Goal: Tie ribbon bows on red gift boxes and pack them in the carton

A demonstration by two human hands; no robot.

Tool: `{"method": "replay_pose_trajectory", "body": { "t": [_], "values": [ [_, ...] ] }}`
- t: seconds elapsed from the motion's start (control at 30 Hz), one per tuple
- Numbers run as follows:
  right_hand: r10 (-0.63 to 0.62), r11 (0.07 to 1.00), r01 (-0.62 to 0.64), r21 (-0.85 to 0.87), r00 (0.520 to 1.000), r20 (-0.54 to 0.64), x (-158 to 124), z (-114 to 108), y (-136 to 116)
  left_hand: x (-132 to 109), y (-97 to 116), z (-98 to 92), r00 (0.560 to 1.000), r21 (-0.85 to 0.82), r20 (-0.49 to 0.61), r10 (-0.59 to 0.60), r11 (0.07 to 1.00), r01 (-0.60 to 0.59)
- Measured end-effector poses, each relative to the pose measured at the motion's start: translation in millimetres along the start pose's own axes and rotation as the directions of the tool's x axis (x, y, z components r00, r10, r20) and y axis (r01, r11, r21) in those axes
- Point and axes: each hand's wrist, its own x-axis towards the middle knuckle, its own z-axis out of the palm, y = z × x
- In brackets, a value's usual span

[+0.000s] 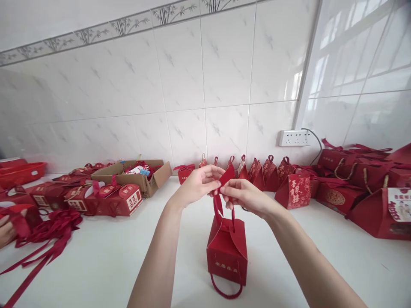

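Note:
A small red gift box (pixel 227 256) with gold characters and a dark red cord handle (pixel 226 295) stands on the white table in front of me. Red ribbon (pixel 227 176) runs up from the box's folded top. Above the box, my left hand (pixel 202 182) pinches the ribbon between thumb and fingers. Close against it, my right hand (pixel 240 192) is closed on the same ribbon. The fingers of both hands nearly touch, and they partly hide how the ribbon is looped.
Several red boxes (pixel 118 201) and a cardboard carton (pixel 150 179) stand at left, beside loose ribbon (pixel 54 231). Another person's hand (pixel 7 231) shows at the left edge. More red boxes (pixel 340 199) stand at right, below a power strip (pixel 294 138). Small triangular boxes (pixel 257 173) line the wall.

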Motion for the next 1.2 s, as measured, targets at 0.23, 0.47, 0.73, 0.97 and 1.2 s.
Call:
{"method": "replay_pose_trajectory", "body": {
  "t": [0.23, 0.47, 0.73, 0.97, 1.2],
  "values": [
    [-0.116, 0.935, 0.135, 0.327, 0.990, -0.078, -4, -4, -6, -6, 8, -5.6, 0.976, 0.050, -0.194, 0.098, 0.995, -0.090],
    [-0.140, 0.928, 0.200, 0.313, 0.969, -0.205, -13, -12, -16, -7, 11, -1.3, 0.933, -0.009, -0.342, 0.113, 0.992, -0.123],
    [-0.287, 0.874, 0.411, 0.259, 0.868, -0.406, -22, -14, -27, -3, 14, 12.2, 0.831, -0.138, -0.516, 0.207, 0.938, -0.319],
    [-0.344, 0.857, 0.438, 0.272, 0.878, -0.331, -22, 4, -29, -1, 16, 36.7, 0.973, -0.453, -0.204, 0.105, 0.871, -0.189],
    [-0.421, 0.844, 0.473, 0.255, 0.877, -0.231, -28, 21, -34, -9, 28, 47.8, 0.976, -0.512, -0.205, 0.076, 0.841, -0.173]
  ]
}}
